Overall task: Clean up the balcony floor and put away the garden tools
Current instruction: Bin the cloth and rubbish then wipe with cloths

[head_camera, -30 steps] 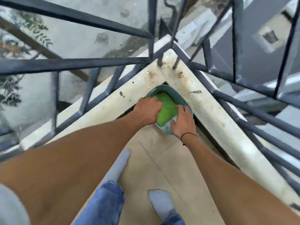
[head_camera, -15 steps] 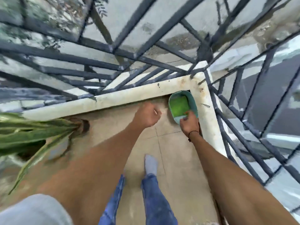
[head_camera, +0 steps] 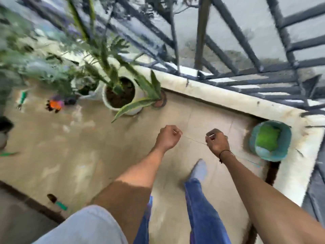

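Motion blur smears the leafy plants and the small green-handled tool [head_camera: 22, 98] lying far left on the beige tiled floor [head_camera: 91, 155], and another green-handled trowel [head_camera: 58, 202] lies near the doorway. Left hand [head_camera: 168, 139] and right hand [head_camera: 217, 142] hang curled over the tiles, holding nothing I can make out. The round teal plastic tub [head_camera: 283, 138] with the bright green cloth [head_camera: 267, 139] sits in the ledge corner.

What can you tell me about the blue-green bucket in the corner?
The bucket is a small teal tub that looks like plastic, standing open-topped on the floor in the balcony corner, tucked against the pale ledge. A bright green thing, maybe a cloth, fills its inside. Its lower rim looks scuffed and pale. Neither hand touches it.
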